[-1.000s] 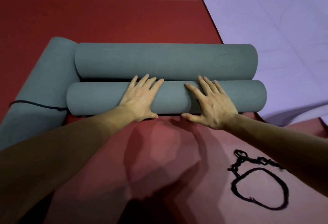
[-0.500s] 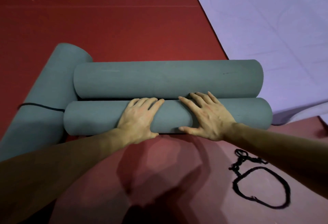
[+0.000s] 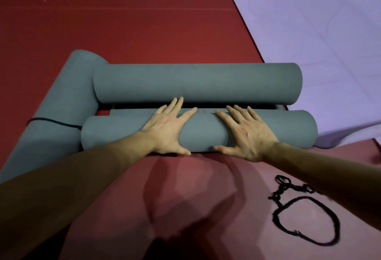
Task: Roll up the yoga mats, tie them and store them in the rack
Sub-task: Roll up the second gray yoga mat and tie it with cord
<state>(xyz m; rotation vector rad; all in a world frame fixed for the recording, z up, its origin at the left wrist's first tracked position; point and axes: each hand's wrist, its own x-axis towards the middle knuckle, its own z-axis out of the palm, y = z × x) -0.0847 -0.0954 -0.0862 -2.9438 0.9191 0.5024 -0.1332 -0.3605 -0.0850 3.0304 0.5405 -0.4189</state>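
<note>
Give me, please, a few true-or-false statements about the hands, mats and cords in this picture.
1. The left hand and right hand lie flat on the near roll. True.
2. The purple mat is rolled up. False: it lies spread out.
3. The left roll has a black tie round it. True.
4. The right hand holds the loose cord. False: it lies on the floor, untouched.
</note>
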